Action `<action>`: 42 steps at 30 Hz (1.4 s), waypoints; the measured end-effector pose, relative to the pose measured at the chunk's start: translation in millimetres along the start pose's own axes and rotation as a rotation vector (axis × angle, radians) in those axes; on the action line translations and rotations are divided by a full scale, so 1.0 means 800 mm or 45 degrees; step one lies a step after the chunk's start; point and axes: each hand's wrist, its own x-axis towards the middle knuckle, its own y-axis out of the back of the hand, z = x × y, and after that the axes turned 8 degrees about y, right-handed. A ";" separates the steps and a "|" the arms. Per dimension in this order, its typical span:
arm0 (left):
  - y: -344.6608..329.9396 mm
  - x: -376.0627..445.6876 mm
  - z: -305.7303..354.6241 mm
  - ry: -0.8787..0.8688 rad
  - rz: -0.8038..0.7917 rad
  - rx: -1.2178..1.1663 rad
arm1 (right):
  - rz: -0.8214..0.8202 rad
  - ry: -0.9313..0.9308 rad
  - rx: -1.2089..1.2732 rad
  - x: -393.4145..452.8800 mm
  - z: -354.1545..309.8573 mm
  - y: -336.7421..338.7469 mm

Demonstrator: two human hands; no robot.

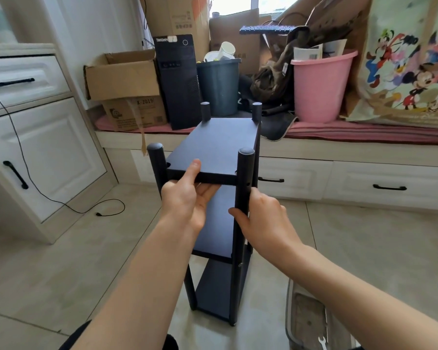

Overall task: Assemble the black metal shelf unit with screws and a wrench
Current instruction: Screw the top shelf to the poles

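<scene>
Black shelf unit point(220, 157) stands on the floor point(61, 261). Left hand point(187, 198) pinches the top shelf's near edge, right hand point(263, 221) grips the near-right post point(244, 183). Hold it level while the holes line up.

Bare forearms, perhaps dark trousers point(74, 337)

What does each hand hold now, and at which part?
The left hand pinches the top shelf board at its front edge. The right hand grips the front right post.
</scene>
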 end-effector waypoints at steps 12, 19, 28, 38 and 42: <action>0.001 -0.001 -0.009 -0.032 0.009 -0.010 | -0.020 -0.012 0.007 0.003 0.001 0.001; -0.015 -0.015 -0.047 0.041 -0.122 0.188 | 0.006 0.043 0.033 0.002 -0.003 0.003; -0.004 -0.014 -0.048 -0.020 -0.198 0.304 | 0.001 0.077 0.016 0.007 0.000 0.001; 0.003 -0.012 -0.051 -0.074 -0.324 0.376 | -0.254 0.068 0.174 0.000 0.039 0.026; -0.005 -0.014 -0.062 -0.038 -0.384 0.383 | -0.435 -0.136 0.026 -0.033 0.106 0.032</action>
